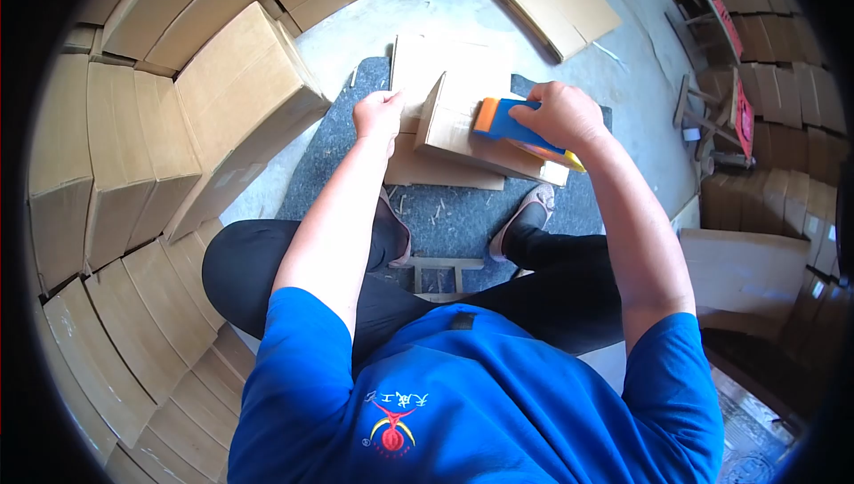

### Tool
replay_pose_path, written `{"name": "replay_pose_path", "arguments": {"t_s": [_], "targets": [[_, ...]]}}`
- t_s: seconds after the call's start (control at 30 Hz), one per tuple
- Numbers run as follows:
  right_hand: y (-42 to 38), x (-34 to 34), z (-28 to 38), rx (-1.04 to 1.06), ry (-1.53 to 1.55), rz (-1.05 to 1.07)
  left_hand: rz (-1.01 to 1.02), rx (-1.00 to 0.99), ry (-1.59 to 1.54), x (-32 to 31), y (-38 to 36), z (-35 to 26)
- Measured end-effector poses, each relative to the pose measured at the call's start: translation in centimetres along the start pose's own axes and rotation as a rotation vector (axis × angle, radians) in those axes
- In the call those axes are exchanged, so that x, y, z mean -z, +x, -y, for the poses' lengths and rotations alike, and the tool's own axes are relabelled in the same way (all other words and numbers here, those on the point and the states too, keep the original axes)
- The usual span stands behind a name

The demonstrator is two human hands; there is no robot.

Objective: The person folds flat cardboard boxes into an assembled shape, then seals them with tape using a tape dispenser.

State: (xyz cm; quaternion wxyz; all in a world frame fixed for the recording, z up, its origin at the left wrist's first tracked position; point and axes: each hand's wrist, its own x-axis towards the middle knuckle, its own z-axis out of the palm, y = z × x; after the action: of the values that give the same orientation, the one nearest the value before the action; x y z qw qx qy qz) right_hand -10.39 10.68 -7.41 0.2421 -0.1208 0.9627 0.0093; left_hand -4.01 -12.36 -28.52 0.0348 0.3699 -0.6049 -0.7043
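My right hand (569,115) is wrapped around a blue hand tool (525,124) with an orange end and a yellow tip. This tool lies over the right part of a folded cardboard carton (458,124), whose raised flap stands up near the middle. At the left edge of a pale cardboard sheet (445,57), my left hand (378,116) is closed, its thumb and finger pinching right at that edge. More flat cardboard (436,171) lies under the carton, close in front of my feet.
Below the cardboard is a dark grey mat (329,164) strewn with small pale bits. Flattened cartons (560,8) lie on the floor ahead. Stacked cardboard (240,84) rises close on the left, and more stacks (774,92) line the right.
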Motion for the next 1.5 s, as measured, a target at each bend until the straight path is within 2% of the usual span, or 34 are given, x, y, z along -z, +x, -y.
{"name": "replay_pose_path", "arguments": {"t_s": [0.13, 0.37, 0.47, 0.53, 0.6, 0.63, 0.7, 0.73, 0.83, 0.87, 0.9, 0.97, 1.03, 1.1, 1.13, 1.17, 1.23, 1.27, 1.4, 1.5], "targets": [[0.3, -0.3, 0.9, 0.097, -0.145, 0.003, -0.007, 0.017, -0.049, 0.1, -0.6, -0.7], [-0.6, -0.8, 1.5, 0.090, -0.180, 0.022, 0.033, 0.085, -0.014, -0.5, -1.6, -0.5], [-1.1, -1.1, 1.8, 0.079, -0.139, -0.016, 0.008, 0.063, 0.068, -2.7, -0.8, 3.5], [-1.2, -1.3, 2.3, 0.025, -0.136, -0.060, 0.009, 0.179, -0.089, -3.7, -2.0, 2.5], [-1.2, -1.1, 2.0, 0.033, -0.128, -0.045, -0.185, 0.196, 0.226, -3.2, -2.2, 1.7], [-1.1, -0.9, 1.9, 0.041, -0.124, -0.032, -0.374, 0.272, 0.455, -2.9, -1.1, 3.6], [-0.9, -1.0, 2.0, 0.053, -0.126, -0.039, -0.502, 0.175, 0.322, -1.7, -0.6, 5.6], [-0.9, -1.2, 1.9, 0.057, -0.127, -0.044, -0.385, 0.107, 0.112, -1.2, -0.9, 5.5], [-0.8, -1.3, 1.8, 0.041, -0.112, -0.050, -0.265, -0.382, 0.304, -2.8, -4.6, 2.1], [-0.7, -1.2, 1.7, 0.037, -0.104, -0.052, -0.118, -0.375, 0.327, -3.5, -6.2, 0.3], [-0.6, -1.1, 1.6, 0.041, -0.105, -0.038, -0.018, -0.446, 0.479, -4.0, -6.9, -0.1], [-0.6, -1.0, 1.4, 0.036, -0.096, -0.027, 0.101, -0.226, 0.633, -4.7, -6.8, -0.8], [-0.7, -1.0, 1.2, 0.050, -0.055, -0.027, 0.380, 0.056, 0.428, -3.9, -4.8, -1.5], [0.4, -1.0, -0.2, 0.112, -0.013, -0.027, 0.344, 0.133, 0.690, -4.9, -3.4, -2.7], [0.7, -1.0, -0.9, 0.175, 0.026, -0.015, 0.278, 0.045, 0.849, -5.4, -3.6, -3.7], [1.4, -0.6, -1.8, 0.188, 0.077, 0.084, 0.289, 0.042, 0.861, -6.0, -4.3, -4.2], [1.4, -0.1, -2.6, 0.165, 0.114, 0.138, 0.182, -0.047, 1.015, -7.4, -6.6, -6.7], [1.5, 0.5, -3.0, 0.148, 0.090, 0.223, 0.163, -0.038, 1.033, -7.4, -6.5, -5.9], [0.8, -0.4, -3.9, 0.055, 0.191, 0.157, 0.087, -0.081, 1.139, -7.5, -7.4, -5.8], [0.6, -0.2, -5.2, 0.095, 0.170, 0.181, 0.074, -0.073, 1.181, -7.4, -7.1, -5.4]]}}
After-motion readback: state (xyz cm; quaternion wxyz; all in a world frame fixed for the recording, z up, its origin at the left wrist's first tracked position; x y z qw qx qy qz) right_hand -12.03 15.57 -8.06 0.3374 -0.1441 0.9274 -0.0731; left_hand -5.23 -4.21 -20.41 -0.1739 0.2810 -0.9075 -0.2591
